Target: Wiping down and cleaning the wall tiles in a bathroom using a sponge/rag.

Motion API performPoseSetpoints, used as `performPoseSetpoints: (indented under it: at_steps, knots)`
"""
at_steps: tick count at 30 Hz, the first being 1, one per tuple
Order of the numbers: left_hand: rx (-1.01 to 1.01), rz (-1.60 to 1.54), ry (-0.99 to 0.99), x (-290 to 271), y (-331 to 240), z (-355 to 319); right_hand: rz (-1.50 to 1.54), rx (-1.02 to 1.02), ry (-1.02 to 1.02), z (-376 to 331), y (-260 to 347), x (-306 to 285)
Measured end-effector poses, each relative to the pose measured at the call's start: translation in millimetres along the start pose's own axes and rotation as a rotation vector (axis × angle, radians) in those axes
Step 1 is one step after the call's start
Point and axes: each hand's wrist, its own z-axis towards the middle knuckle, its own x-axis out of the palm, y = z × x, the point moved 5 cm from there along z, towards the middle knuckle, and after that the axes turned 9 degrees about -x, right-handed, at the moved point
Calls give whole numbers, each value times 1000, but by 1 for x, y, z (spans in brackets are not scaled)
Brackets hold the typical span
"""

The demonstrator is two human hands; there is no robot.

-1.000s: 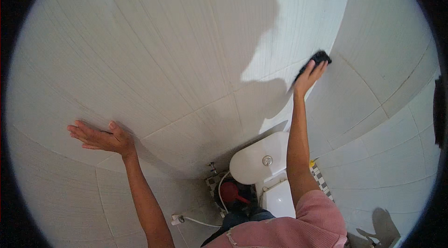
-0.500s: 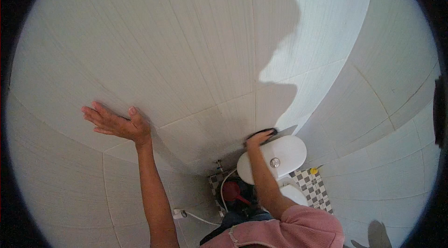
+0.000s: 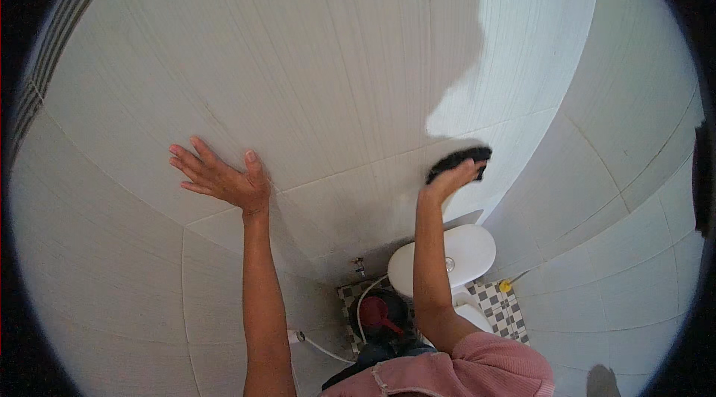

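My left hand [image 3: 222, 177] lies flat on the white tiled wall [image 3: 321, 61], fingers spread, holding nothing. My right hand [image 3: 450, 177] presses a black scrubbing pad [image 3: 459, 159] against the same wall, at about the same height and to the right. The pad shows as a dark strip above my fingers. Both forearms rise from the lower edge of the view. My pink sleeve [image 3: 477, 371] covers the right upper arm.
Below my right arm stands a white toilet with its cistern lid [image 3: 466, 251]. A dark bucket with a red scoop [image 3: 379, 313] sits beside it on a checkered floor [image 3: 507, 307]. A white hose [image 3: 321, 348] runs along the wall's foot. My shadow falls across the tiles.
My right hand with the pad swept down from high on the right wall to just above the cistern, then rose a little. My left hand shifted slightly up the wall.
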Motion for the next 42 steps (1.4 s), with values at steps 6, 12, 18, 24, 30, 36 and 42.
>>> performPoseSetpoints:
  at_steps: [6, 12, 18, 24, 30, 36, 42]
  knots:
    - [19, 21, 2, -2, -2, 0, -182, -701, 336, -148, 69, 49]
    - [21, 11, 9, 1, 2, 0, -351, -822, 476, -183, -33, -10]
    - [34, 3, -4, 0, 1, -2, -608, 105, 253, -82, -168, -69]
    - [21, 17, -21, 3, 1, -3, -260, -110, -149, 64, -107, -51]
    - [18, 37, -12, 9, 9, -9, -359, -840, 139, 14, 60, 40]
    - [62, 67, -22, 11, 12, -11, -278, -1526, 632, -33, 123, 63]
    - [65, 78, -58, 5, 5, -9, -323, -1155, 250, 133, 127, 43]
